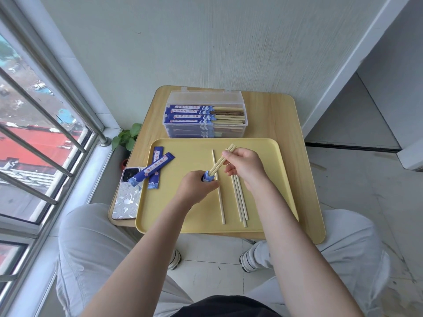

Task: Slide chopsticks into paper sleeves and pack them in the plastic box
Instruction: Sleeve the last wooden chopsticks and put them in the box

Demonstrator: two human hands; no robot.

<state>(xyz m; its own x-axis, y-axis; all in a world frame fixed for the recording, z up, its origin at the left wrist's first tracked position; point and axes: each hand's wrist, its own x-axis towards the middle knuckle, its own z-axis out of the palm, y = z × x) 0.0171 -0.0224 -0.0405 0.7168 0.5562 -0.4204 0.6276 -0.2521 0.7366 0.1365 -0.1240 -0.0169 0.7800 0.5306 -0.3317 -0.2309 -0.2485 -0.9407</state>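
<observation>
Left hand (198,183) fingers grip a blue paper sleeve (208,176) (wave print showing). Right hand (243,164) fingers pinch two pale chopsticks (220,161), tips entering it; writing unreadable.

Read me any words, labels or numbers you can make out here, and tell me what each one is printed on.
Nothing can be read for certain.
Loose paper sleeves on the tray: a white strip of characters, too blurred to read.
Sleeved chopsticks in the plastic box: the same strips, too small.
Sleeve in the left hand: no text showing.
Phone: no text visible.
</observation>
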